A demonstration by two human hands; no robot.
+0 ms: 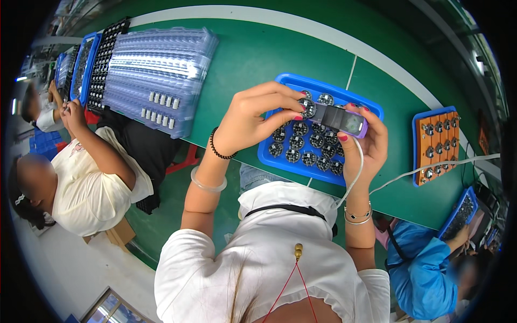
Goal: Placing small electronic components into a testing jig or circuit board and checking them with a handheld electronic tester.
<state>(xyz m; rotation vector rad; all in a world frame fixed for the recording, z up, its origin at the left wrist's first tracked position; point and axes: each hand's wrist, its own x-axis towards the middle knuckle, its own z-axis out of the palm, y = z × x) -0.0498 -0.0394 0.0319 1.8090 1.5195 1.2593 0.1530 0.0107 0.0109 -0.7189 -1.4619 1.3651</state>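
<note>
Upper middle of the frame: left hand (257, 112) pinches a round black part (307, 109), right hand (371, 141) grips a purple gadget (351, 124)

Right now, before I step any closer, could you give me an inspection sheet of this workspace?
Surface: green tabletop with a pale strip along its far edge.
Job's things: blue tray holding round dark parts; purple-edged device above it.
Clutter: clear plastic trays at left, small whitish parts on them; orange-brown board at right.
Left hand: fingertips pinch a round part at the device's end.
Right hand: grips the device.
Cables: white cable beside the right hand; pale cable crossing the right side. Whether they join is unclear.
Surroundings: person in cream at left, person in blue at right.
</note>
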